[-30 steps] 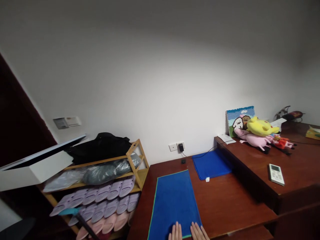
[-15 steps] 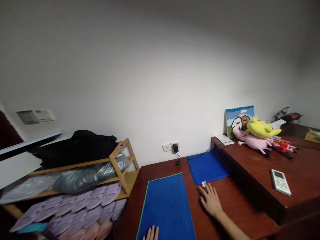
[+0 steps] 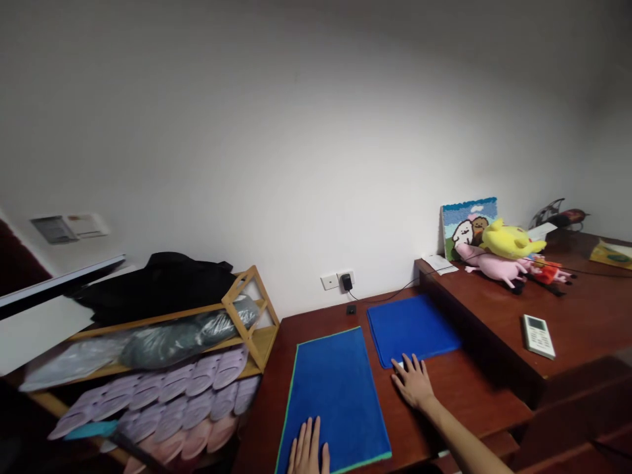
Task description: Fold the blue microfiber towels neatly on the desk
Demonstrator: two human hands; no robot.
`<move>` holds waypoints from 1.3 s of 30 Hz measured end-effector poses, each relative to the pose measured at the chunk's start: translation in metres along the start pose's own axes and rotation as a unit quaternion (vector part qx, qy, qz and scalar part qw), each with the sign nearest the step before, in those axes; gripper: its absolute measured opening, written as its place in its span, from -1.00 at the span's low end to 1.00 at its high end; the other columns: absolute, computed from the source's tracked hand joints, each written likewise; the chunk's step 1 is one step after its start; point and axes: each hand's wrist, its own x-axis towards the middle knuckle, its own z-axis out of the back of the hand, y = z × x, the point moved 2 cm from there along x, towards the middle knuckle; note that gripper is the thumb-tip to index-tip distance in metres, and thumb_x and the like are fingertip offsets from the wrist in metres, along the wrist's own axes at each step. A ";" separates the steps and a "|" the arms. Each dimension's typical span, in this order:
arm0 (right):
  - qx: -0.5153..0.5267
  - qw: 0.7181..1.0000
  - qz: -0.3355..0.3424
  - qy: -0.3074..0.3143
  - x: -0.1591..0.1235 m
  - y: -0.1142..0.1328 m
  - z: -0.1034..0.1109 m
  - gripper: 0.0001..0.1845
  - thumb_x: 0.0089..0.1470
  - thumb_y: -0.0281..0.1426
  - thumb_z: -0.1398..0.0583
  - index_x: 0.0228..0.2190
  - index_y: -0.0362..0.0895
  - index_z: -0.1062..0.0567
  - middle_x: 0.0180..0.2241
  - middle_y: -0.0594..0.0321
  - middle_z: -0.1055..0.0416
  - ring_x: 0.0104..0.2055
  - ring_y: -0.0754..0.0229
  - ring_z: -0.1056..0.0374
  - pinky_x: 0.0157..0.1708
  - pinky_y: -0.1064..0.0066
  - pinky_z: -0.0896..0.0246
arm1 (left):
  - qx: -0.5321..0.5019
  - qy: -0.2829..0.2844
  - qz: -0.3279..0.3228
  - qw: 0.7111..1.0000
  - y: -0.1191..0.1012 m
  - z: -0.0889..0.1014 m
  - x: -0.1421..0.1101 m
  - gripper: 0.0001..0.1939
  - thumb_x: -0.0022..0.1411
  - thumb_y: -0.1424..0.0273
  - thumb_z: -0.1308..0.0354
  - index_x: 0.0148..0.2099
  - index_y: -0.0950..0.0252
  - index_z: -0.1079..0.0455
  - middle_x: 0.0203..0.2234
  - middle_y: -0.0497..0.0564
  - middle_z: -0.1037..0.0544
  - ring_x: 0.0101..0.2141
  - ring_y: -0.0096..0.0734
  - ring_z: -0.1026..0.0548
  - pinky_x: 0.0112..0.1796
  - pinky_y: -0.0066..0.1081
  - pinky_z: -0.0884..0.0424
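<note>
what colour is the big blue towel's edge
Green, along the blue towel, best in the head view.

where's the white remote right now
In the head view, the white remote control lies on the raised wooden ledge at the right, below the pink plush pig and up and right of the person's right hand.

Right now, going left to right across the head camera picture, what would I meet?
slipper rack → big blue towel → small blue mat → remote → yellow booklet
</note>
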 end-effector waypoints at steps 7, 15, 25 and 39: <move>0.036 0.998 0.037 -0.025 -0.084 0.003 -0.010 -0.38 0.31 0.10 0.06 0.32 0.32 -0.28 0.43 0.24 -0.14 0.50 -0.20 0.11 0.39 -0.19 0.20 | 0.023 0.069 0.028 0.997 -0.014 0.025 -0.005 -0.41 0.46 0.18 0.19 0.45 0.16 -0.18 0.43 0.00 -0.19 0.40 -0.15 -0.19 0.36 0.01 -0.16; 0.032 0.998 0.055 -0.018 -0.140 0.017 -0.012 -0.36 0.30 0.12 0.03 0.31 0.27 -0.32 0.40 0.15 -0.20 0.46 -0.30 0.03 0.37 -0.29 0.18 | 0.026 0.118 0.040 0.992 -0.002 0.052 -0.027 -0.40 0.48 0.15 0.21 0.48 0.12 -0.10 0.45 -0.03 -0.13 0.42 -0.19 -0.11 0.38 -0.01 -0.08; 0.059 0.994 0.093 -0.015 -0.118 0.034 -0.010 -0.37 0.33 0.11 0.09 0.35 0.33 -0.21 0.47 0.30 -0.03 0.51 -0.22 0.17 0.40 -0.24 0.24 | 0.016 0.136 0.050 0.989 0.002 0.056 -0.028 -0.40 0.49 0.17 0.23 0.49 0.10 -0.06 0.46 -0.03 -0.08 0.43 -0.19 -0.08 0.38 0.04 -0.04; 0.083 0.977 0.179 -0.081 -0.155 0.054 0.006 -0.46 0.35 -0.18 0.03 0.29 0.12 -0.37 0.33 0.19 -0.30 0.36 -0.06 -0.18 0.37 0.03 0.02 | -0.002 0.115 0.027 0.993 0.012 0.062 -0.039 -0.42 0.50 0.17 0.20 0.47 0.11 -0.14 0.45 -0.02 -0.16 0.42 -0.21 -0.12 0.38 -0.01 -0.08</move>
